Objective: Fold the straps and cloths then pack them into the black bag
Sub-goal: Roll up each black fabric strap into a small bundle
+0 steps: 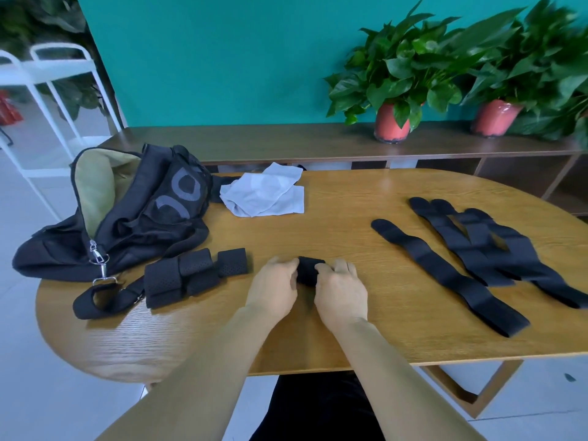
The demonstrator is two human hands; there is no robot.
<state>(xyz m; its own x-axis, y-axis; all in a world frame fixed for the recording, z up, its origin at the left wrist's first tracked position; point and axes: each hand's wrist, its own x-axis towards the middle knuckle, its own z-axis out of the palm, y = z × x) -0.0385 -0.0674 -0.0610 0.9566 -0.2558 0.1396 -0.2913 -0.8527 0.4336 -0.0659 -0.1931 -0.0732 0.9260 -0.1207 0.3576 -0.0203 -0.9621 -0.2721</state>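
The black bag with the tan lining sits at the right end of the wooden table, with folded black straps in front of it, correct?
Not quite: the head view shows the black bag with the tan lining at the left end of the wooden table, with folded black straps in front of it.

A wooden counter (350,218) with rounded ends stands on a pale grey tiled floor (47,393). Just behind the counter runs a long low dark-wood shelf (254,141) against a teal wall (222,58). On that shelf, beyond the counter's right half, stand two leafy green plants, one in a pink pot (391,122) and the other in a second pink pot (494,117). Left of the counter is a white metal rack (54,68).
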